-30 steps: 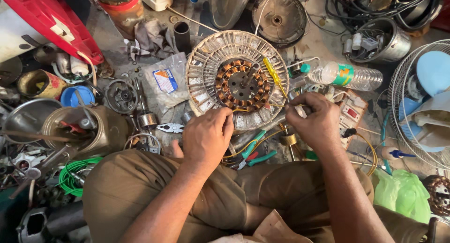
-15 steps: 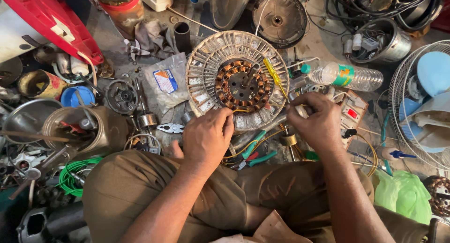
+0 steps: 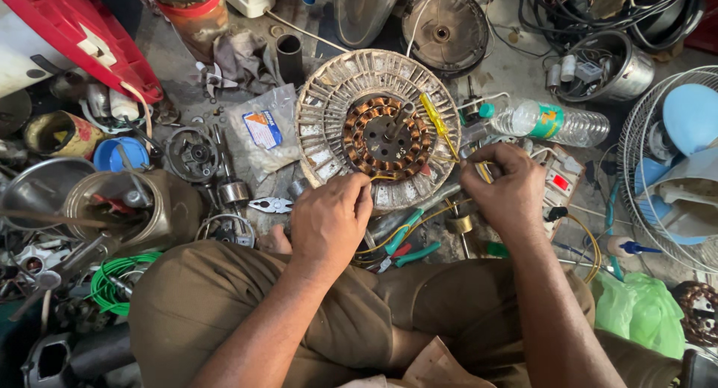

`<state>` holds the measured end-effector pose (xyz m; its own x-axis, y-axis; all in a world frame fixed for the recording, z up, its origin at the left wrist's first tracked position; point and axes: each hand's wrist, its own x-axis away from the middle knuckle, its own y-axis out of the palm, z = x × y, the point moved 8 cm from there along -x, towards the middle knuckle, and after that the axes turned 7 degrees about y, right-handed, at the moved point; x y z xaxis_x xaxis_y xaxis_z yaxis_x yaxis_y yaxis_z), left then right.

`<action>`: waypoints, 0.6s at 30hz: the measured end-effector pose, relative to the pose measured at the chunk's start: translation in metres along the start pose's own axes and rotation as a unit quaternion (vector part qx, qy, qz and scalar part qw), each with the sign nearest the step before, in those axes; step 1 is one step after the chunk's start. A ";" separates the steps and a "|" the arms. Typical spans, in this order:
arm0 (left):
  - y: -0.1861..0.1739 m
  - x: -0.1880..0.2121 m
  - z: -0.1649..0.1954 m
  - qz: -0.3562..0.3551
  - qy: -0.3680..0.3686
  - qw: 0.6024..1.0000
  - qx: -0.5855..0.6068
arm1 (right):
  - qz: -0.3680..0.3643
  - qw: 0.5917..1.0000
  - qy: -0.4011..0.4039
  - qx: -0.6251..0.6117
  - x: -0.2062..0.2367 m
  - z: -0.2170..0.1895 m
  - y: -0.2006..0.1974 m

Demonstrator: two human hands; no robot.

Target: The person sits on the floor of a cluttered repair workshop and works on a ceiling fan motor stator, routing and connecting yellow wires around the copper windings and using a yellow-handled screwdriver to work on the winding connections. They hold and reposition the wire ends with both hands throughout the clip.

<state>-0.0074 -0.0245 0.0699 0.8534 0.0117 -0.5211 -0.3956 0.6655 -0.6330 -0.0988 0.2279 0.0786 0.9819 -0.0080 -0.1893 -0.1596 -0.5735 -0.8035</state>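
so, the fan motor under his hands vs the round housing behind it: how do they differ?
The fan motor shows copper coils ringed by pale slotted laminations; the round housing is plain dark metal with a small centre hole. The motor is larger, with the left hand at its near edge; the housing lies untouched. Both are round and lie flat on the floor.

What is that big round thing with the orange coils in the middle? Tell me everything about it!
The round motor part lies flat on the cluttered floor in front of the seated person. It looks like grey, worn metal, with slotted ribs around its rim. A ring of copper-coloured wire coils circles a dark hub with a short shaft. A yellow screwdriver rests across its right side. The left hand touches its near edge.
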 end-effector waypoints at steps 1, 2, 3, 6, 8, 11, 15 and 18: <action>0.000 0.000 0.000 0.000 -0.001 1.000 -0.004 | 0.003 1.000 -0.016 0.001 0.000 -0.002 0.000; 0.001 0.000 0.000 -0.001 -0.003 1.000 -0.009 | 0.006 0.999 -0.032 0.002 0.001 -0.005 -0.001; 0.001 0.000 -0.001 -0.002 -0.004 1.000 -0.013 | 0.008 1.000 -0.030 0.000 0.001 -0.005 -0.001; 0.002 0.000 -0.001 -0.005 -0.003 1.000 -0.011 | 0.015 1.000 -0.025 0.002 0.000 -0.005 0.000; 0.002 0.001 -0.001 -0.002 -0.002 1.000 -0.012 | 0.015 1.000 -0.023 0.010 0.000 -0.005 0.000; 0.001 0.001 0.000 -0.002 -0.002 1.000 -0.011 | 0.010 1.000 -0.004 0.012 0.000 -0.003 0.001; 0.002 0.000 -0.001 -0.010 -0.008 1.000 -0.003 | 0.008 1.000 -0.016 0.012 0.001 -0.006 0.001; 0.001 0.000 -0.001 -0.007 -0.010 1.000 -0.005 | 0.004 1.000 -0.024 0.003 0.003 -0.007 0.001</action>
<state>-0.0083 -0.0245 0.0683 0.8653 0.0169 -0.5010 -0.3865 0.6589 -0.6453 -0.0948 0.2216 0.0810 0.9745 0.0278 -0.2227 -0.1679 -0.5679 -0.8058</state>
